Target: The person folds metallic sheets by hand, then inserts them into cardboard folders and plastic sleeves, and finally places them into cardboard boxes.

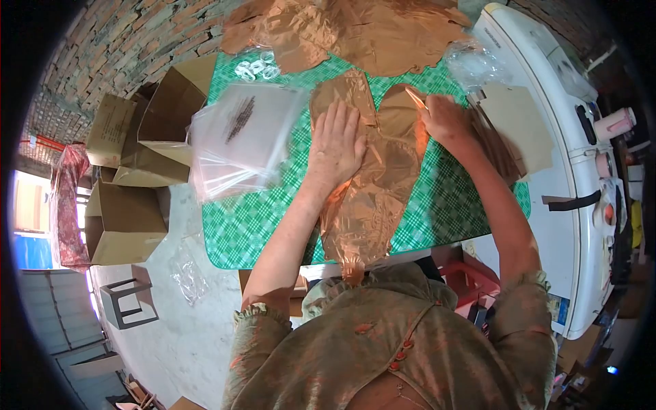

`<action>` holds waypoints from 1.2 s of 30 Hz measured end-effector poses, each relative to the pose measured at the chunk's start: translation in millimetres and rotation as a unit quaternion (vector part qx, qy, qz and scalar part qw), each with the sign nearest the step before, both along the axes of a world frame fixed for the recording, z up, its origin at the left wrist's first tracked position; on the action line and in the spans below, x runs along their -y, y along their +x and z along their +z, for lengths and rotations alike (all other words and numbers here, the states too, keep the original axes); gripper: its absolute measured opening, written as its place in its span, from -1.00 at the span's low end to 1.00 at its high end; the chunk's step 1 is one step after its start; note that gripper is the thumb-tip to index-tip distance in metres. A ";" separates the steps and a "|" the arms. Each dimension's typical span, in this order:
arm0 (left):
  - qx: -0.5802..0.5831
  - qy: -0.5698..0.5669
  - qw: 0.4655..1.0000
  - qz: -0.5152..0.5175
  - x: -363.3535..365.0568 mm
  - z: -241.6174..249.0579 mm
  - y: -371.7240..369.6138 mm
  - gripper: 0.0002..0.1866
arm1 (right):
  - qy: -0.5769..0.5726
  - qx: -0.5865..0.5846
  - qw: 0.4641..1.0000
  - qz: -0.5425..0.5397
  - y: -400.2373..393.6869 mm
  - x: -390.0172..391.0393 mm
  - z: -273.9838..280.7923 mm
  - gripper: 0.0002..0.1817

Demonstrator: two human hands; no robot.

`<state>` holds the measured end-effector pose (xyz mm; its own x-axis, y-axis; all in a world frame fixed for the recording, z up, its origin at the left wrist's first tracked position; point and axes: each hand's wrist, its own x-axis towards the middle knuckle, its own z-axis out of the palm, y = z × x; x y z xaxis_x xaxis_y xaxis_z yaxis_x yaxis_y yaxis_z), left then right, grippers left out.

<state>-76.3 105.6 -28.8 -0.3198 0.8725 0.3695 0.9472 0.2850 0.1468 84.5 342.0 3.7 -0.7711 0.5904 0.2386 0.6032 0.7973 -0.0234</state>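
A shiny copper-coloured garment [372, 198] with two leg-like parts lies over the green checked tablecloth [256, 236]. Its narrower end hangs at the near table edge, by my body. My left hand [335, 147] rests flat on the left part, fingers stretched out and pointing away from me. At the outer edge of the right part, my right hand [445, 121] is closed on the fabric, and a bright fold runs from its fingertips. More copper-coloured fabric [383, 37] is heaped along the far side of the table.
Clear plastic bags [246, 137] are stacked left of my left hand, below white rings [258, 67]. Crumpled plastic [475, 65] and cardboard [523, 126] lie to the right, beside a white appliance [547, 75]. Open cartons [126, 215] and a small stool [128, 301] stand on the left.
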 end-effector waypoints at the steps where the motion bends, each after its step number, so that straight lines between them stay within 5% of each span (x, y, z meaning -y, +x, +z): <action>1: 0.002 0.003 1.000 -0.001 0.6 -0.4 0.3 -0.35 | 0.000 -0.010 1.000 0.015 -2.1 -5.3 -8.8 -0.66; 5: 0.000 0.005 1.000 -0.001 0.0 0.4 0.4 -0.36 | -0.061 -0.096 0.993 0.032 -14.8 -42.3 -39.4 -0.64; 8: 0.002 0.017 1.000 -0.003 0.3 1.5 1.1 -0.36 | -0.471 -0.218 0.855 -0.010 -11.9 -11.3 19.8 -0.67; 14: -0.004 0.056 0.998 -0.022 1.4 -0.3 0.3 -0.37 | -0.565 -0.311 0.762 0.064 -32.8 51.8 42.1 -0.68; 18: -0.021 0.068 0.997 -0.025 0.4 -1.1 -1.3 -0.36 | -0.579 -0.295 0.758 0.053 -60.7 83.9 39.7 -0.66; 20: -0.040 0.108 0.992 -0.042 0.3 -6.2 -4.9 -0.38 | -0.637 -0.312 0.702 0.060 -61.2 93.5 38.8 -0.68; 22: -0.009 0.022 0.999 -0.031 4.3 -1.5 -1.7 -0.39 | -0.693 -0.334 0.635 0.072 -56.4 102.1 48.4 -0.68; 23: 0.007 -0.020 0.999 -0.025 5.6 0.5 -0.9 -0.39 | -0.683 -0.318 0.655 0.061 -48.3 99.9 53.8 -0.68; 26: -0.043 0.046 0.997 -0.036 4.1 -8.9 -3.7 -0.41 | -0.384 -0.260 0.869 0.172 -24.6 42.2 -15.5 -0.60; 29: -0.055 -0.023 0.998 -0.023 6.3 -3.2 -2.1 -0.42 | -0.036 -0.192 0.946 0.259 17.5 32.9 -38.6 -0.53; 32: -0.016 -0.021 0.999 -0.029 4.9 -4.0 -2.5 -0.39 | -0.010 -0.016 0.977 0.214 35.3 65.7 -25.3 -0.38; 36: 0.023 0.089 0.994 -0.066 0.3 -1.9 -4.2 -0.36 | -0.066 -0.002 0.975 0.211 22.5 83.1 -20.1 -0.29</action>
